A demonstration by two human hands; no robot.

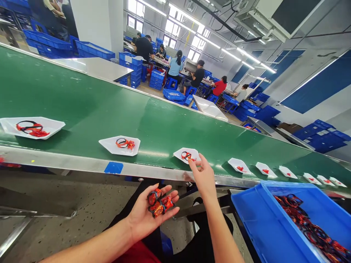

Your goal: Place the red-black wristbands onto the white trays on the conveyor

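Note:
My left hand [149,212] is palm up below the belt's near edge, its fingers loosely curved. Several red-and-black plastic ring pieces [159,203] lie in it. Over the near-right corner of a white tray [179,152] reaches my right hand [201,171], thumb and index finger apart. Beside its thumb, inside that tray, sits a black-and-red ring piece [185,155] with small red parts. At my right stands a blue bin [263,212] that holds many similar red-and-black pieces [307,223].
The trays rest on a green conveyor belt [153,124] with a metal edge. Trays at left [55,126] and centre-left [109,146] contain rings and red parts; several right-hand trays [260,166] show red parts. People [175,65] sit at tables beyond, among blue crates [134,69].

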